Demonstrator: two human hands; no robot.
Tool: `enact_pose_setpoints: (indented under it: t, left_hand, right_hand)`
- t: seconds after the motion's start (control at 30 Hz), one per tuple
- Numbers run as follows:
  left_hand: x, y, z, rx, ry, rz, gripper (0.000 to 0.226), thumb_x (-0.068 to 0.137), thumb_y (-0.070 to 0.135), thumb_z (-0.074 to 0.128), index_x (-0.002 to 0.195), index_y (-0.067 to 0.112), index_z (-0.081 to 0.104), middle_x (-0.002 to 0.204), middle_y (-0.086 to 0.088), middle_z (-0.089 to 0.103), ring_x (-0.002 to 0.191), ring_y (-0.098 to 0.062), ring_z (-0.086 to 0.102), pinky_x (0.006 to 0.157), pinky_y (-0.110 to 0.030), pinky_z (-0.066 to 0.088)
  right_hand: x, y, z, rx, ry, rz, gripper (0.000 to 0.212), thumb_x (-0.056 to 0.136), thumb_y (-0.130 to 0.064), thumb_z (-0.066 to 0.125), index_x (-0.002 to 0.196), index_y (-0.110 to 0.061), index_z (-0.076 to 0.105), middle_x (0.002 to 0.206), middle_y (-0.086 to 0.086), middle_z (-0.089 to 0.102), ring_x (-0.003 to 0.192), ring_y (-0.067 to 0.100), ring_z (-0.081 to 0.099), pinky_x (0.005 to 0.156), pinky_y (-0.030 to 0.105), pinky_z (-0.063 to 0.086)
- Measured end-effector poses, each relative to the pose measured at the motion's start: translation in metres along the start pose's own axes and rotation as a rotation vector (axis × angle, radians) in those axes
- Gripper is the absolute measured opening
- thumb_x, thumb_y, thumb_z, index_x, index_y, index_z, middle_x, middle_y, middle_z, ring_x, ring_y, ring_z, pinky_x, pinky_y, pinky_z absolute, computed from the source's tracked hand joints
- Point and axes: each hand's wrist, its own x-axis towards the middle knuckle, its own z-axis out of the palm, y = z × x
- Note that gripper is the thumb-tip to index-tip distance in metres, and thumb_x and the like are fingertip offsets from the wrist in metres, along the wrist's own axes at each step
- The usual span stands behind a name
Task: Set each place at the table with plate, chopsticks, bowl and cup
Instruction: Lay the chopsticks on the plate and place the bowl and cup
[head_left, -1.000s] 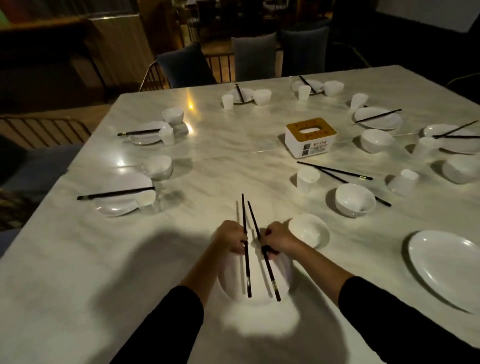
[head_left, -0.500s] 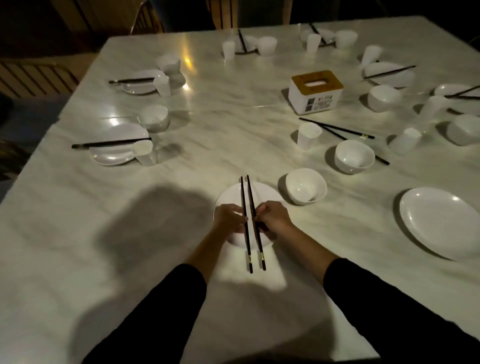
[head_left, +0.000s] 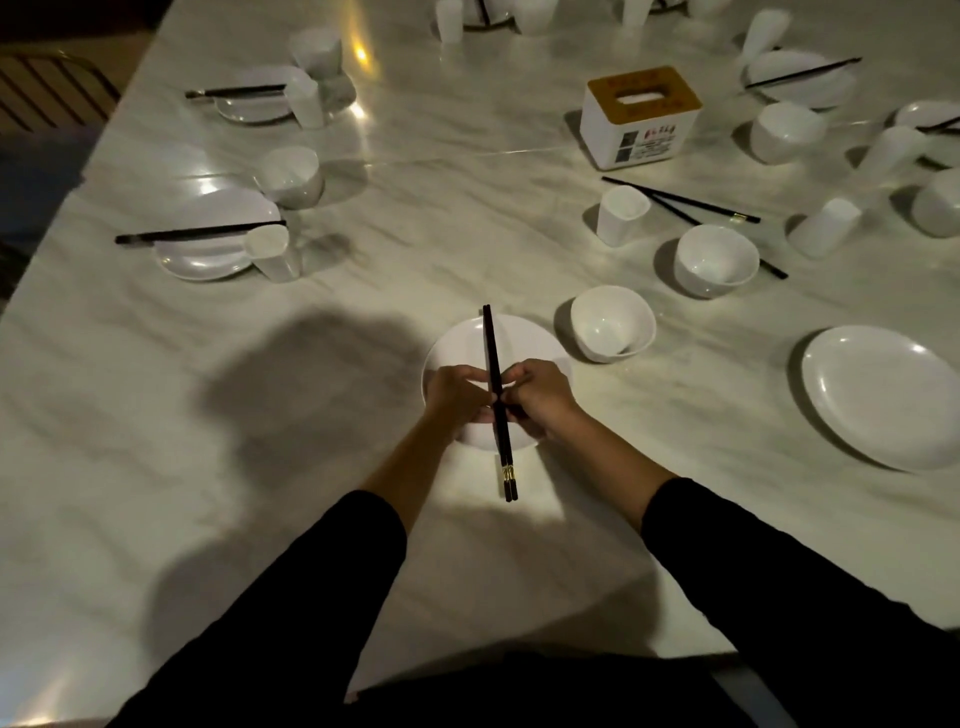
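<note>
Between left grip (head_left: 457, 396), right grip (head_left: 541, 398): chopsticks (head_left: 490, 343).

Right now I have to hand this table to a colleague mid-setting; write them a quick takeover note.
Left hand and right hand: both pinch the pair of dark gold-banded chopsticks, held together over the small round white plate.
The white ceramic bowl stands just right of that plate.
Done: the near-left setting and far-left setting look complete.
Left: lay the chopsticks down, bring a white cup here, then set the place around the bare white oval plate on the right.
</note>
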Motion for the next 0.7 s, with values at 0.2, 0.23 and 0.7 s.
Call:
enact_pose_setpoints:
  t: [0.2,0.23,0.7]
  left_hand:
    - [0.001,0.001,0.001,-0.006,0.005,-0.011,0.030,0.077,-0.021,0.055,0.103,-0.008,0.063,0.072,-0.023,0.065,0.044,-0.023,0.066,0.059,-0.036,0.060]
    - [0.001,0.001,0.001,-0.005,0.009,-0.012,0.030,0.077,-0.021,0.056,0.102,-0.007,0.064,0.071,-0.023,0.064,0.044,-0.023,0.066,0.059,-0.036,0.060]
    - [0.011,0.000,-0.017,0.421,0.417,0.256,0.040,0.070,-0.003,0.053,0.104,0.011,0.066,0.102,-0.015,0.066,0.092,-0.029,0.064,0.086,-0.036,0.054]
  right_hand:
    - [0.001,0.001,0.000,-0.059,0.012,-0.037,0.026,0.075,0.014,0.061,0.098,0.002,0.065,0.094,0.020,0.069,0.063,0.020,0.065,0.044,0.020,0.053]
    - [0.002,0.001,-0.001,-0.061,0.010,-0.041,0.026,0.075,0.014,0.062,0.097,0.002,0.065,0.094,0.019,0.069,0.066,0.021,0.066,0.047,0.021,0.055]
    - [0.007,-0.019,-0.040,-0.429,0.378,-0.331,0.018,0.084,-0.012,0.058,0.100,-0.007,0.066,0.097,0.010,0.067,0.096,0.028,0.061,0.072,0.029,0.043]
